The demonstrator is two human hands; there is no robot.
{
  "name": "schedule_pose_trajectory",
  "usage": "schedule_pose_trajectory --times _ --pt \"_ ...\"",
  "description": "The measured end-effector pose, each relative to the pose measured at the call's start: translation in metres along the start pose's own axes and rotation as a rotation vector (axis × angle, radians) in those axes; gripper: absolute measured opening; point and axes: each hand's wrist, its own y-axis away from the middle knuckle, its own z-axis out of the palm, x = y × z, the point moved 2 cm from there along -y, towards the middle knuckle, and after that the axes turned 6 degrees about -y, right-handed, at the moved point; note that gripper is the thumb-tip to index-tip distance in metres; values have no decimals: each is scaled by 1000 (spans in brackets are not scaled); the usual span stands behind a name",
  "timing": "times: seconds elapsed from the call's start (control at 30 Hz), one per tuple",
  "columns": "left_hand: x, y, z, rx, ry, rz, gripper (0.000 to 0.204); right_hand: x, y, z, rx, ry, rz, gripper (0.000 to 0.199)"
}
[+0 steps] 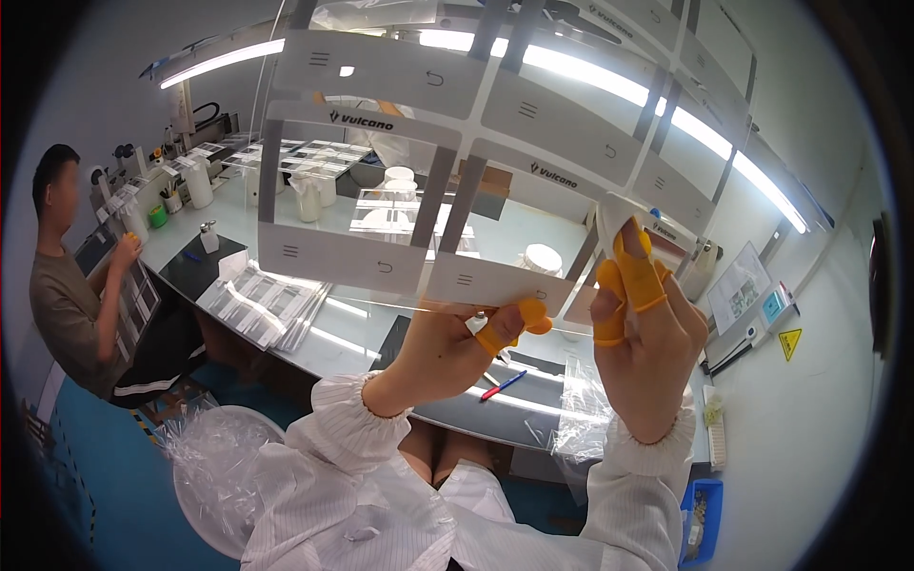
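Note:
Up in front of me stands a large clear sheet (381,252), printed with several grey-and-white panel frames with see-through windows. My left hand (438,360) pinches its lower edge, with orange finger cots on the fingertips. My right hand (657,328), also in orange finger cots, is closed on a folded white cloth (609,217) against the lower right part of the sheet. The fingertips behind the sheet's edge are partly hidden. Below the hands, a red-and-blue pen (503,385) lies on a dark mat (438,404).
A stack of printed sheets (262,303) lies on the bench to the left. Clear plastic film (583,404) hangs over the front edge. A white tub (224,514) of crumpled film and a blue bin (702,519) stand low. A seated person (81,285) works at far left.

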Motion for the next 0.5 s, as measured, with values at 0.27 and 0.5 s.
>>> schedule_pose_trajectory --times 0.27,0.5 --pt "-19 4 -6 -53 280 -105 36 -40 4 31 -317 -133 -390 36" --pt "3 -1 -8 -13 -48 14 16 -5 45 28 -861 -650 -277 32"
